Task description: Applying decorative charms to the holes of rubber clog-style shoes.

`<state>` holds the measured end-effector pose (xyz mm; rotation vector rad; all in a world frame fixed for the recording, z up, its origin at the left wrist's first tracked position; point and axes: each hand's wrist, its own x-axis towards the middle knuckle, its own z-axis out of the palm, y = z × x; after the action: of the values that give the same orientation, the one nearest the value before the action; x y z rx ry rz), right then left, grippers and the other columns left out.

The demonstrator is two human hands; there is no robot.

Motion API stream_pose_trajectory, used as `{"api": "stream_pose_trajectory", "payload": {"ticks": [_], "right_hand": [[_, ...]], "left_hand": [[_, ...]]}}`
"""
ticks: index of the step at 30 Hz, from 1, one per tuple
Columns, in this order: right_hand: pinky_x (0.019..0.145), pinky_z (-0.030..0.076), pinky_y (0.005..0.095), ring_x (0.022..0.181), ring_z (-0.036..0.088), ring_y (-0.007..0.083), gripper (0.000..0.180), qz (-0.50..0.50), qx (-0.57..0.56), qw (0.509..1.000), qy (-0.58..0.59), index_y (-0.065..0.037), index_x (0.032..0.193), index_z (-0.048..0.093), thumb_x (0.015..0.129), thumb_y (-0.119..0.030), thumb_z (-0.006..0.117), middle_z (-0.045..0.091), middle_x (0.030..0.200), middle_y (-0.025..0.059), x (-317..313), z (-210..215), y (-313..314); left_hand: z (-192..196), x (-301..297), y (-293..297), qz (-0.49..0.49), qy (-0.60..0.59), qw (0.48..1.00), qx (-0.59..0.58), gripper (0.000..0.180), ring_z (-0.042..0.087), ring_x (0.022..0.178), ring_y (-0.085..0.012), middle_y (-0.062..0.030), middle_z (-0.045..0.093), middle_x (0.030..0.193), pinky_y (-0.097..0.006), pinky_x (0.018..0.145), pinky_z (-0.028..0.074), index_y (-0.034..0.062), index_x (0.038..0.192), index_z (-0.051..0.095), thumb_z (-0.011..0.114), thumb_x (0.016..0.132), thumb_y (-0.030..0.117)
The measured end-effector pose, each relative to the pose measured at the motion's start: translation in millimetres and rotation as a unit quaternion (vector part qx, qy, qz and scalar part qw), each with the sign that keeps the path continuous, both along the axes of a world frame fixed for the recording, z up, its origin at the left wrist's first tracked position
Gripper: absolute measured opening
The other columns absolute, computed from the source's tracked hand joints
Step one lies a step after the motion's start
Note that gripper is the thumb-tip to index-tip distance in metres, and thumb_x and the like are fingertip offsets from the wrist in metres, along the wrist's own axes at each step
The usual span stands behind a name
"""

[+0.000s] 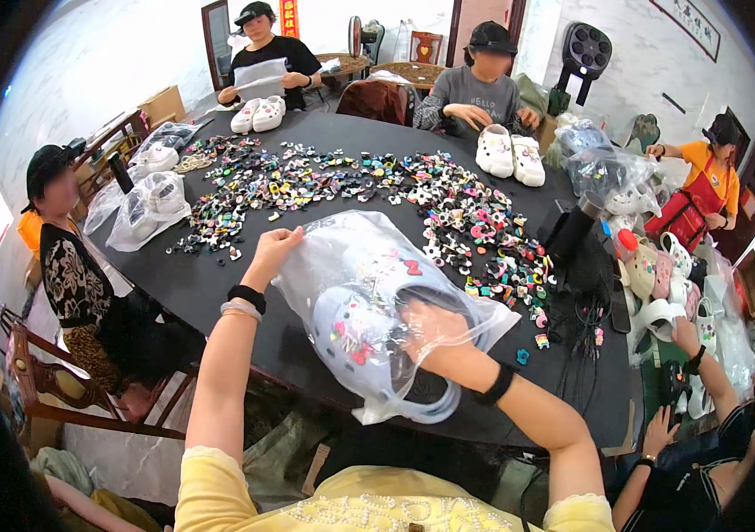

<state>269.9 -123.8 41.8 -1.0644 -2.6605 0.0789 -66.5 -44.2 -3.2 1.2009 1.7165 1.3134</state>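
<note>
Right hand (430, 332) inside clear bag (475, 328), grip blurred; left hand (273, 248) pinching its top edge.

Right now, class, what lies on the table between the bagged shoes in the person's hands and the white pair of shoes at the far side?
In the head view, a wide scatter of small colourful charms lies between the bagged shoes and the white pair.
</note>
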Motion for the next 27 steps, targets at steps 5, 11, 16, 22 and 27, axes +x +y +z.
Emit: {"api": "stream_pose_trajectory", "payload": {"ticks": [5, 11, 16, 22, 27], "right_hand": [[0.057, 0.049, 0.0413, 0.074, 0.059, 0.031, 0.018, 0.055, -0.025, 0.996, 0.064, -0.006, 0.085, 0.056, 0.069, -0.014, 0.06, 0.057, 0.089, 0.0123, 15, 20, -25], [0.06, 0.049, 0.0386, 0.077, 0.058, 0.0304, 0.024, 0.063, 0.032, 0.996, 0.059, -0.005, 0.094, 0.056, 0.072, -0.017, 0.057, 0.057, 0.097, 0.011, 36, 13, -23], [0.057, 0.049, 0.0371, 0.076, 0.057, 0.0272, 0.022, 0.102, 0.049, 0.992, 0.048, -0.004, 0.085, 0.058, 0.067, -0.017, 0.061, 0.056, 0.089, 0.009, 31, -2, -26], [0.054, 0.049, 0.0345, 0.074, 0.057, 0.0261, 0.018, 0.112, 0.047, 0.992, 0.03, -0.003, 0.084, 0.056, 0.068, -0.013, 0.058, 0.055, 0.087, 0.0088, 28, 1, -25], [0.047, 0.047, 0.0337, 0.067, 0.057, 0.0236, 0.016, 0.114, 0.1, 0.986, 0.072, -0.003, 0.081, 0.055, 0.067, -0.012, 0.056, 0.055, 0.083, 0.0094, 26, -3, -38]], "left_hand": [[-1, 1, 8, 0.01, 0.061, 0.998, 0.022, 0.038, 0.04, 0.054, -0.0041, 0.0048, 0.052, 0.058, -0.023, 0.049, 0.032, 0.0016, 0.069, 0.064, 0.064, 0.079, 0.039], [1, 16, 17, -0.008, 0.117, 0.993, 0.011, 0.039, 0.044, 0.057, -0.0055, 0.003, 0.054, 0.063, -0.024, 0.051, 0.036, 0.0009, 0.074, 0.063, 0.06, 0.082, 0.039], [1, 18, 26, -0.085, 0.277, 0.957, 0.015, 0.033, 0.061, 0.08, -0.0223, -0.0131, 0.064, 0.088, -0.032, 0.071, 0.048, 0.0009, 0.099, 0.06, 0.061, 0.08, 0.028], [62, 140, 28, -0.28, 0.28, 0.908, 0.136, 0.038, 0.055, 0.102, -0.0285, -0.0167, 0.058, 0.109, -0.034, 0.086, 0.043, 0.0023, 0.111, 0.056, 0.054, 0.086, 0.031], [78, 184, 30, -0.519, 0.388, 0.762, -0.001, 0.049, 0.056, 0.1, -0.0254, -0.0134, 0.062, 0.101, -0.034, 0.09, 0.04, 0.007, 0.109, 0.06, 0.044, 0.088, 0.048]]}}
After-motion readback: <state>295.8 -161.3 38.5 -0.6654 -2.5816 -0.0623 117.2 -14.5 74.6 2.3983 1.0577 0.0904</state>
